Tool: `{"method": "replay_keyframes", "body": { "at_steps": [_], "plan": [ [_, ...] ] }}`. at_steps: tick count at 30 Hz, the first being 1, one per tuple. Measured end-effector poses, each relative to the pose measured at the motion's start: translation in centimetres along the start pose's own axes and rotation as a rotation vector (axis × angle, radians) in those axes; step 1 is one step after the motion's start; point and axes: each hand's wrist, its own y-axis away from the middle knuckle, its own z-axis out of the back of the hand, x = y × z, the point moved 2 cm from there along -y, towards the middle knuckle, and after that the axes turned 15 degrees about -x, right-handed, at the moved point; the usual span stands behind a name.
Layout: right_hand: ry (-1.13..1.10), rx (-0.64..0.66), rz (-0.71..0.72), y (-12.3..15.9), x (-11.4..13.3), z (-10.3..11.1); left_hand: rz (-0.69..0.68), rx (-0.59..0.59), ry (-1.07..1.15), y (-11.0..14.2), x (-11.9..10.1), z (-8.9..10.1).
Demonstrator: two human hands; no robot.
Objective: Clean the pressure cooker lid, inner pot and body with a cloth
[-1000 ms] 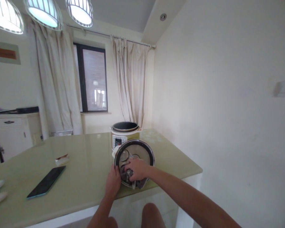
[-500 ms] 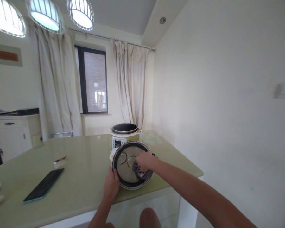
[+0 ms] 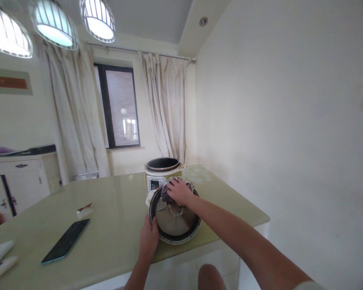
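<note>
A round pressure cooker lid (image 3: 177,225) stands tilted on its edge near the front of the table, its metal inner side facing me. My left hand (image 3: 149,237) grips the rim at the lower left, thumb on the near side. A dark, patterned cloth (image 3: 166,196) is pressed against the upper part of the lid under my right hand (image 3: 179,191), whose fingers bend over it. Right behind the lid sits the electric pressure cooker (image 3: 162,171), uncovered, its front panel partly hidden by the lid.
On the left of the green table (image 3: 115,225) lie a dark tablet-like device (image 3: 65,241) and a small tissue pack (image 3: 84,210). White objects (image 3: 1,262) rest at the far left edge. A bare wall (image 3: 275,121) rises on the right.
My right hand has moved the cloth from the lid's right side to its upper part. My left hand keeps hold of the rim. The view has shifted slightly.
</note>
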Motion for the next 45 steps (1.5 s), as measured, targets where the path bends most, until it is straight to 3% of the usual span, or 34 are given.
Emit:
{"method": "replay_keyframes", "body": {
  "at_steps": [6,9,12,17,19,23,26,31,36,38,40,45],
  "plan": [
    [-0.031,0.393,-0.33,2.8,-0.6,2.0,0.025,0.008,-0.025,0.0,-0.9,0.1],
    [-0.119,0.608,-0.346,3.6,0.1,3.1,0.055,0.024,-0.043,0.1,-1.1,0.2],
    [-0.264,0.67,-0.254,3.9,1.2,3.5,0.07,0.024,-0.041,0.0,-1.3,0.3],
    [-0.529,0.542,-0.125,3.1,4.0,2.2,0.074,0.039,-0.005,-0.1,-1.3,0.3],
    [-0.572,0.433,-0.184,2.5,5.4,1.2,0.075,0.043,-0.011,-0.1,-1.2,0.4],
    [-0.557,0.172,-0.46,1.8,7.5,-0.4,0.062,0.054,-0.042,0.1,-0.9,0.6],
    [-0.538,0.129,-0.483,2.1,8.0,-0.6,0.078,0.053,-0.08,0.2,-0.9,0.7],
    [-0.475,0.316,-0.253,3.9,5.4,0.5,0.083,0.032,-0.119,0.3,-1.2,0.8],
    [-0.186,0.451,-0.113,5.1,0.7,1.8,0.071,0.002,-0.111,0.4,-1.3,0.7],
    [-0.079,0.407,-0.093,4.5,-0.7,2.0,0.08,0.008,-0.112,0.3,-1.1,0.6],
    [-0.015,0.282,-0.026,3.1,-1.4,2.2,0.081,0.02,-0.109,0.4,-1.0,0.5],
    [-0.041,-0.094,0.341,-1.2,-0.4,2.2,0.064,0.023,-0.109,0.6,-1.0,0.6]
  ]
}}
